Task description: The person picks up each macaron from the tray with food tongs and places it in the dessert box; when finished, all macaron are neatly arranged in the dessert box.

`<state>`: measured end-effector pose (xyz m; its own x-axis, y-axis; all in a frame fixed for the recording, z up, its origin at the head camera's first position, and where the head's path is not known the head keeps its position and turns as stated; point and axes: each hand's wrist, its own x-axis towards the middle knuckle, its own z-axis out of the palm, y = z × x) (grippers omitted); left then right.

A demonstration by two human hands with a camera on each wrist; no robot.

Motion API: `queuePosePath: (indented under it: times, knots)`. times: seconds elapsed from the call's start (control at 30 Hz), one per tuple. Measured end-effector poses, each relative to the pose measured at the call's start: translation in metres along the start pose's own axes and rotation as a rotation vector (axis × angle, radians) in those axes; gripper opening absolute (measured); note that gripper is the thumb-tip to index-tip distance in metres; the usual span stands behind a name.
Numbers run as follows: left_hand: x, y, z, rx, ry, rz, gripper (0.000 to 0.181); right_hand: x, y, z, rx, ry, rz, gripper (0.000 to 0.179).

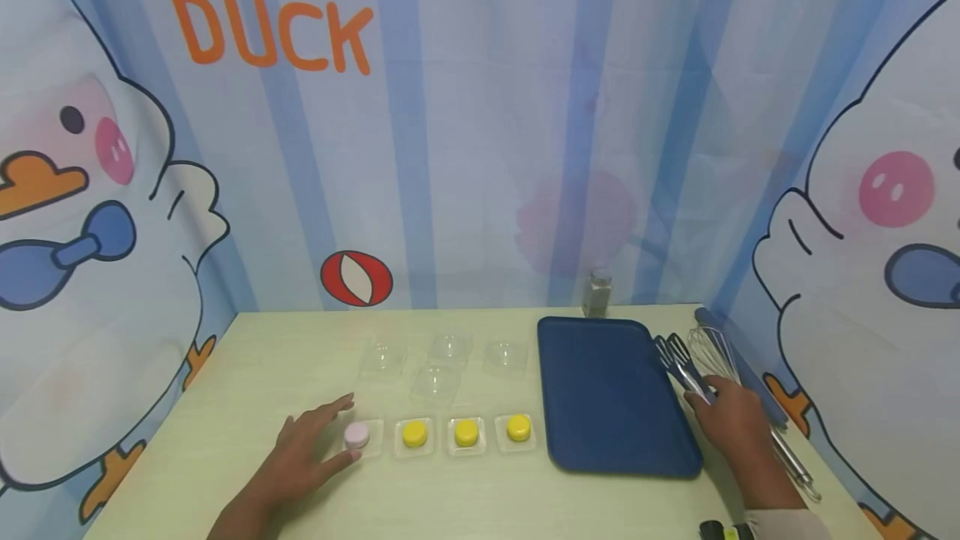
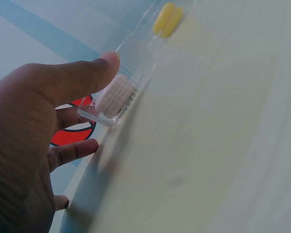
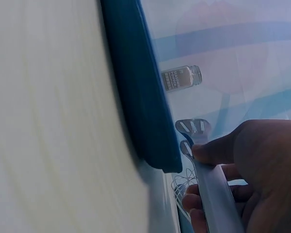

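My left hand [image 1: 300, 452] is spread beside a pink macaron [image 1: 356, 435] in a small clear plastic tray [image 1: 377, 438], thumb in front and fingers behind. In the left wrist view the thumb overlaps the tray's edge. To the right, yellow macarons [image 1: 467, 432] sit in three more trays in a row. My right hand [image 1: 731, 419] grips metal tongs [image 3: 213, 194] with slotted ends, thumb on one arm and fingers curled round the other side. The tongs' tips lie over the right edge of a dark blue tray [image 1: 615, 398].
Several clear plastic lids [image 1: 437, 386] lie behind the macarons. A whisk [image 1: 711, 350] and a long dark blue object [image 1: 757, 382] lie along the table's right edge. A glass spice jar [image 1: 597, 294] stands behind the blue tray, before a duck-print curtain [image 1: 480, 123].
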<state>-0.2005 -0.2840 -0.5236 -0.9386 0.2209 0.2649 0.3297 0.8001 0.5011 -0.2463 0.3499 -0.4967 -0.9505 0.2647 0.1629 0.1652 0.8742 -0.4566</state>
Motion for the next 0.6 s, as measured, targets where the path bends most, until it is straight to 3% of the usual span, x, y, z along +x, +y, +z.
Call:
queuePosePath:
  times: [0.43, 0.6]
  knots:
    - [0.000, -0.005, 0.003, 0.011, 0.021, 0.025, 0.075, -0.001, 0.004, 0.009, 0.005, 0.063, 0.087, 0.052]
    - [0.000, -0.001, 0.001, 0.002, 0.023, 0.030, 0.075, 0.000, 0.007, 0.011, -0.006, 0.056, 0.067, 0.053]
